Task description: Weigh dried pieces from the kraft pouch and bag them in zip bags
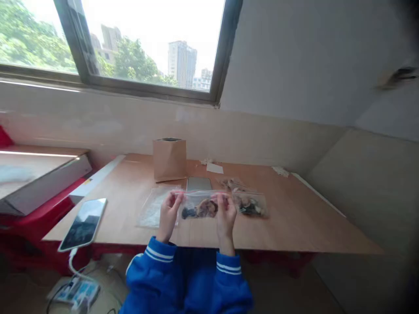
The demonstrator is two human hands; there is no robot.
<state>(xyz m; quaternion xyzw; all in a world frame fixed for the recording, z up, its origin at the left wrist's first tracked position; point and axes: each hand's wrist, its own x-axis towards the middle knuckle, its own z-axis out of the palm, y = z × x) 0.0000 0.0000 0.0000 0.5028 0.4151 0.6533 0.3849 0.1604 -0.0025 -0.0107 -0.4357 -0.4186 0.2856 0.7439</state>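
- Over the wooden tabletop (294,218), I have a clear zip bag (199,207) lying crosswise between both hands, long axis left to right.
- My left hand (169,216) grips its left end, fingers closed.
- My right hand (226,218) grips the right end, neither hand nearer.
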